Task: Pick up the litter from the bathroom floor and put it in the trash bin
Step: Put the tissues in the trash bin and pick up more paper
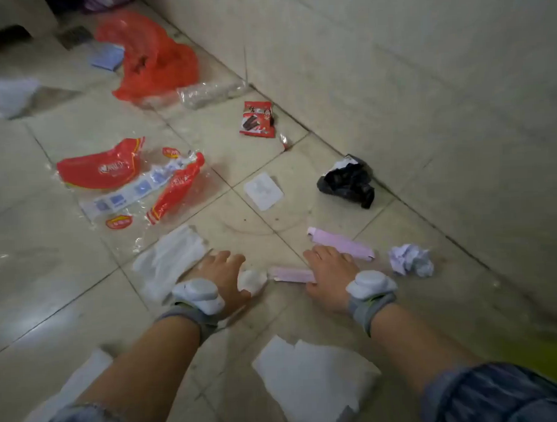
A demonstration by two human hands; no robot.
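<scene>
Litter lies all over the tiled floor. My left hand is low at the edge of a flat white tissue, fingers spread, with a small white paper wad pinched against its thumb. My right hand rests with its palm over the end of a thin pink strip; its fingertips touch a wider pink strip. A crumpled pale paper ball sits just right of that hand. No trash bin is in view.
Further off lie a black crumpled bag, a white plastic square, a red snack wrapper, red and clear packaging, an orange-red bag and clear film. Torn white paper lies between my forearms. The wall runs along the right.
</scene>
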